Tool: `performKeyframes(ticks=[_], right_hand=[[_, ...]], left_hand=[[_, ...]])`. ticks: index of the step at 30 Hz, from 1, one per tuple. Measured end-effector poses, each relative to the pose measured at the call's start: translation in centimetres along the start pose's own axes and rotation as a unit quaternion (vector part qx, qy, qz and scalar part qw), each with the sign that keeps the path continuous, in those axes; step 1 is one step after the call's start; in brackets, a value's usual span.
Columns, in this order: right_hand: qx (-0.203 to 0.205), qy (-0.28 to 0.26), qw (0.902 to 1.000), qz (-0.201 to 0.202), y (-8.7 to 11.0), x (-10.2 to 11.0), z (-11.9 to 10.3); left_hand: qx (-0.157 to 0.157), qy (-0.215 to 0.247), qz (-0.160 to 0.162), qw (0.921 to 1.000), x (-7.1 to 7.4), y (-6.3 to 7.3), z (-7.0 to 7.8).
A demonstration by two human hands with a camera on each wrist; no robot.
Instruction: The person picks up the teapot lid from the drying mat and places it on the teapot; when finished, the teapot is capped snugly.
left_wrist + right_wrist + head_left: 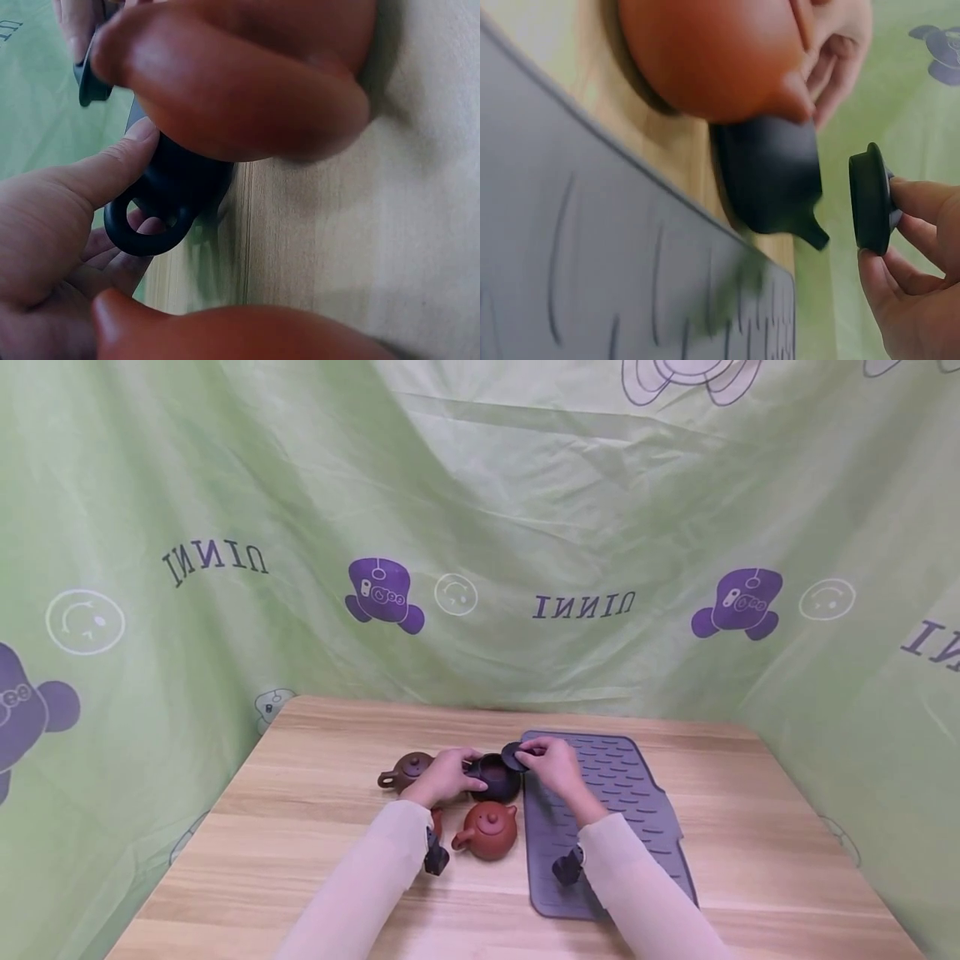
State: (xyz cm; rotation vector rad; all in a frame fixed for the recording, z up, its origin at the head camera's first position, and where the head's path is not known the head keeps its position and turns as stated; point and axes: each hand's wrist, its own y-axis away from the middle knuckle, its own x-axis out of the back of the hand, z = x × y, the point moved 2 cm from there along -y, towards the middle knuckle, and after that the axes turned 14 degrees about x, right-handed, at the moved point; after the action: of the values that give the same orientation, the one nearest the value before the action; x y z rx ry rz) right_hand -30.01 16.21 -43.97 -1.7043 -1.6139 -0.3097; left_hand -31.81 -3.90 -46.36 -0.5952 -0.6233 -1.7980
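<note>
A black teapot stands uncovered on the table, its dark inside showing. My left hand holds it on the handle side; in the left wrist view the thumb lies near the rim and fingers reach behind the loop handle. Above the pot's right side, my right hand pinches the black lid by its knob, tilted on edge and apart from the pot. Close in front sits a lidded red clay teapot. A brown teapot is partly hidden behind my left hand.
A second red teapot lies mostly under my left forearm in the head view. To the right, a grey ridged drying mat covers part of the wooden table. A green printed curtain hangs around the table.
</note>
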Motion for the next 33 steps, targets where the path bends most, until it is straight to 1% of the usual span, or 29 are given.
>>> performKeyframes(ticks=[8,14,18,29,32,33], right_hand=[[0.027,0.003,0.9995,-0.015,-0.4,-2.0,-0.8],[0.041,0.0,0.999,-0.017,-0.3,-3.0,-0.9],[0.045,-0.001,0.9989,-0.016,-0.1,-3.4,-1.0],[0.048,0.01,0.9987,-0.011,0.1,-4.1,-0.4],[0.048,0.01,0.9987,-0.013,0.1,-4.2,-0.4],[0.051,0.008,0.9986,-0.014,0.1,-4.1,-0.4]], left_hand=[[-0.009,-0.003,0.003,1.0,-0.1,-0.3,-0.3],[-0.026,-0.002,0.0,0.9997,-0.1,-0.3,-0.1],[-0.031,0.003,-0.002,0.9995,-0.2,-0.3,0.0],[-0.017,0.012,-0.003,0.9998,0.0,-0.3,0.1],[-0.016,0.006,-0.005,0.9998,0.0,-0.3,0.1],[-0.019,-0.004,-0.005,0.9998,0.1,-0.3,0.0]])
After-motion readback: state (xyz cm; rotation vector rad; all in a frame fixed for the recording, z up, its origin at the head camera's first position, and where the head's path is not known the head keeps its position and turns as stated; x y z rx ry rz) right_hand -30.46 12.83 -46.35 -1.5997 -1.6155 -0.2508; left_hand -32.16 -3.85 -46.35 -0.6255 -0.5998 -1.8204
